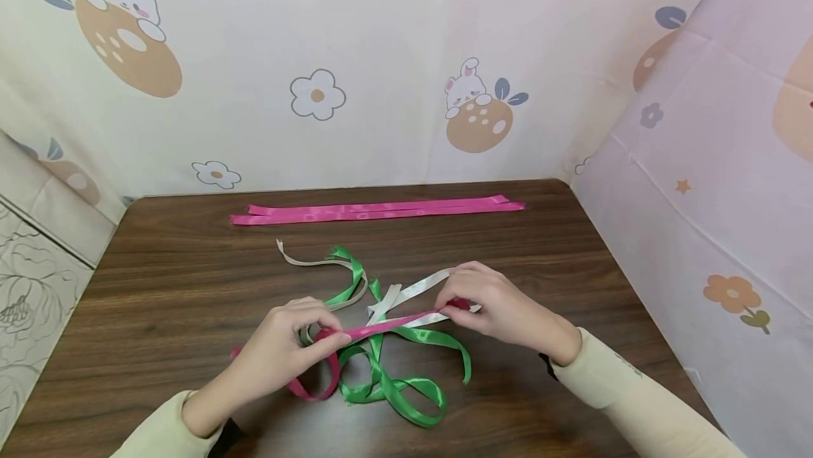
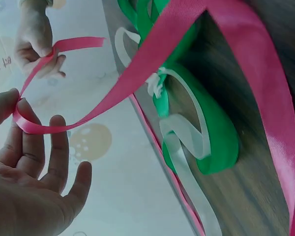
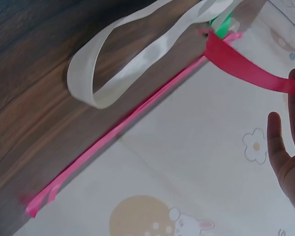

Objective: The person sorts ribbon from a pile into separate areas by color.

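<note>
A pink ribbon (image 1: 394, 324) stretches between my two hands, just above a tangle of other ribbons. My left hand (image 1: 286, 341) pinches it between thumb and index finger, the other fingers spread apart in the left wrist view. Close to its end, the thumb and fingers of my right hand (image 1: 498, 306) pinch the same ribbon. From the left hand the rest of it hangs down in a loop. Green ribbon (image 1: 413, 401) lies curled below the hands, and white ribbon (image 3: 137, 69) runs in a loop beside them. Where the green and white cross is partly hidden.
Two pink ribbons (image 1: 381, 211) lie flat and straight, side by side along the back of the brown wooden table (image 1: 159, 267). Behind stands a pale patterned curtain (image 1: 381, 20). A thin white ribbon tail (image 1: 305, 262) curls out on the left.
</note>
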Available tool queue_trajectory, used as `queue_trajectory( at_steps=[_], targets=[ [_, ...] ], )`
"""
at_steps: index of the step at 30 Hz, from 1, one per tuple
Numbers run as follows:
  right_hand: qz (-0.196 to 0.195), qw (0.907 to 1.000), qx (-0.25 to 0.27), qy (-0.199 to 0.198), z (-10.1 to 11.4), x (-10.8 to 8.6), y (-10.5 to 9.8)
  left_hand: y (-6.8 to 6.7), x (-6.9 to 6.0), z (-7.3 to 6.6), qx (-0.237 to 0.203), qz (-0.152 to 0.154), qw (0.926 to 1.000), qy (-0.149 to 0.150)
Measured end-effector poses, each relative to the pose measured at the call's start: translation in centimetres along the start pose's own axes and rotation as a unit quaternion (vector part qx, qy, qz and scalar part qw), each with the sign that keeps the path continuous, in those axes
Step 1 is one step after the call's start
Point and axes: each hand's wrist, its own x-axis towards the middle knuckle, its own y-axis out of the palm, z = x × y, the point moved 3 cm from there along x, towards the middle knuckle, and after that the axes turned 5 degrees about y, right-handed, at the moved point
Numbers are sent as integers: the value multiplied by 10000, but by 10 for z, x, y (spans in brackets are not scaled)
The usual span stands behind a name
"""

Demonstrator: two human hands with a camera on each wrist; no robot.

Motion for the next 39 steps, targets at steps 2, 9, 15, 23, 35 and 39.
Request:
queue_trajectory(
  at_steps=[2, 9, 15, 23, 35, 39],
  targets=[
    [-54, 9999, -31, 85, -3, -1, -4, -3, -1, 2, 44, -50, 10000, 17],
    [-221, 9992, -195, 273, -16, -9, -13, -17, -3, 10, 154, -151, 9997, 86],
    [-349, 9981, -397, 322, -24, -16, -18, -28, -5, 18, 256, -172, 9995, 39],
    [-528, 9962, -449, 529, -37, -24, -30, -41, -6, 27, 493, -333, 9979, 250],
    [-855, 9900, -678, 896, -54, -37, -46, -49, -10, 40, 824, -325, 9961, 59],
    [-999, 9864, -810, 1020, -58, -41, -50, -49, -11, 42, 960, -279, 9948, 173]
  ],
)
